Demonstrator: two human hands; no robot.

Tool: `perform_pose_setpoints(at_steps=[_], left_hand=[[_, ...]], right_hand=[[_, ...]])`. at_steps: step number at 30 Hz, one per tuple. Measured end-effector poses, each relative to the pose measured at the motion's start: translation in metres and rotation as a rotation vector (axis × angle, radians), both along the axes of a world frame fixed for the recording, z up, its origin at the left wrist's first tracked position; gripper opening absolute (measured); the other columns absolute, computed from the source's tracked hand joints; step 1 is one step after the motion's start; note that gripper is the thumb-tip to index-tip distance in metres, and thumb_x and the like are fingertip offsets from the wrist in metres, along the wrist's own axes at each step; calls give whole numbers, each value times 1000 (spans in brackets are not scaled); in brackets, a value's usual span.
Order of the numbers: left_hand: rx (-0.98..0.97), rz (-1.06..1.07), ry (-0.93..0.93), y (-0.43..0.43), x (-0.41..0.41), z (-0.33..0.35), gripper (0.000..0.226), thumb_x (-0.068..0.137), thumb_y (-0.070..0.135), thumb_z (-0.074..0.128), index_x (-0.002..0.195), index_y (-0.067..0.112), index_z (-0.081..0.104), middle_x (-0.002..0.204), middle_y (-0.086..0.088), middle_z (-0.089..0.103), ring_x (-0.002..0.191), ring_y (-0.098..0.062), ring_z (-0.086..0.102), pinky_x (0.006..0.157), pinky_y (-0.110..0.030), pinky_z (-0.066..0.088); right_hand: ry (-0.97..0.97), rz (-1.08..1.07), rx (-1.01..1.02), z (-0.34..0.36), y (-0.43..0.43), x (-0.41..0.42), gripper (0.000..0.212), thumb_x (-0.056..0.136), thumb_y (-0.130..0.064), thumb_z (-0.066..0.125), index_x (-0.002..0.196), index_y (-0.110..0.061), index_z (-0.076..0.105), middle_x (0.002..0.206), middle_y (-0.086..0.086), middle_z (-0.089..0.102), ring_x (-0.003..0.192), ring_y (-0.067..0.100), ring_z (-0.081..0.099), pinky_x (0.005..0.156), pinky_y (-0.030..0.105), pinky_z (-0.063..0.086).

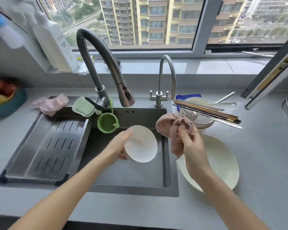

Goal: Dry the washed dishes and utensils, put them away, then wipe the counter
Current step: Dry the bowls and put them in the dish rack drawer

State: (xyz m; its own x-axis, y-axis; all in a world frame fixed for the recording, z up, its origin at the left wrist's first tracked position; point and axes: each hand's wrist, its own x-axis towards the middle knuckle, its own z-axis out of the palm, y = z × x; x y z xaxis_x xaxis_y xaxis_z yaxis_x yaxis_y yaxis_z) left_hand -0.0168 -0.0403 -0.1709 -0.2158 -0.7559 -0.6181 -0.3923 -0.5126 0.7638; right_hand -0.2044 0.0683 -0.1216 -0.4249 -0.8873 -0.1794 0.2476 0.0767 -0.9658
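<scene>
The left hand [118, 146] holds the bowl [140, 144], thumb on the rim and fingers curled under it, tilted with its inside toward the camera, above the sink [128, 178]. The right hand [192, 146] grips the bunched cloth [171, 128], close beside the bowl but apart from it, over the near part of the plate [223, 160] on the counter [264, 155]. Behind the plate, chopsticks [206, 110] lie loose across stacked bowls [204, 123]; these look yet to be dried.

The main risk, I judge, is the one-handed hold; the bowl is probably wet, so a firm push with the cloth could slip it from the fingers and drop it onto the steel below, chipping it. The right forearm passes low over the plate; a careless sweep could knock its rim. The chopsticks could roll off if the stack under them is bumped.
</scene>
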Motion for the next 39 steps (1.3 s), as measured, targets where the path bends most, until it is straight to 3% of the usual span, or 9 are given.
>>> perform_pose_setpoints(at_steps=[4,9,16,20,25,30,32,36,39], left_hand=[[106,41,128,7,-4,-3,53,81,69,48,107,27,67,106,-4,72,98,-28,66,84,-46,52],[113,82,131,1,3,-5,52,87,65,42,98,24,71,92,-2,74,81,-22,68,68,-34,53],[179,-76,251,-17,8,5,52,84,55,55,85,5,70,88,-14,70,82,-29,67,86,-40,51],[285,-283,205,-20,11,9,56,79,59,56,95,8,70,94,-9,71,95,-29,64,100,-46,42],[298,-487,300,-12,2,13,59,79,66,49,124,29,61,129,-18,59,120,-44,52,102,-66,33],[178,-357,189,-11,-3,19,74,61,77,54,115,27,66,118,-11,67,110,-35,62,80,-44,51],[156,-376,216,-13,-7,22,75,63,79,55,116,28,66,117,-12,67,112,-36,61,92,-51,48],[80,-418,223,-8,-16,38,65,69,78,45,116,37,65,115,-8,69,110,-32,63,99,-58,42],[91,-382,311,-4,-19,43,61,76,72,47,119,34,63,119,-9,67,116,-35,58,103,-61,37]], right_hand=[[617,384,95,-38,-26,48,70,85,-68,29,149,-39,22,159,-7,20,147,9,10,121,37,8],[1253,690,173,-45,-34,69,77,83,-58,-7,153,-27,0,161,3,-9,145,15,-21,117,45,-16],[964,1217,171,-17,-33,52,46,104,-40,18,151,-38,16,160,-10,15,147,12,8,116,33,6],[1195,1343,129,0,-28,37,51,96,-57,13,111,-35,57,121,-8,59,112,14,43,110,42,24],[1609,1141,-39,34,-18,24,47,94,-49,26,78,-24,62,82,-7,63,83,11,47,83,43,35],[764,603,74,74,-14,-4,23,87,-52,51,94,-33,62,83,-11,70,80,9,63,79,32,51],[709,594,156,71,-21,-1,33,79,-56,66,104,-40,52,92,-9,70,80,8,66,80,31,53],[1359,230,-109,41,-17,10,38,82,-45,62,113,-22,65,108,4,66,96,25,62,82,37,50],[1469,348,-312,25,8,17,36,97,-38,43,112,-20,71,126,11,62,119,31,53,98,37,41]])
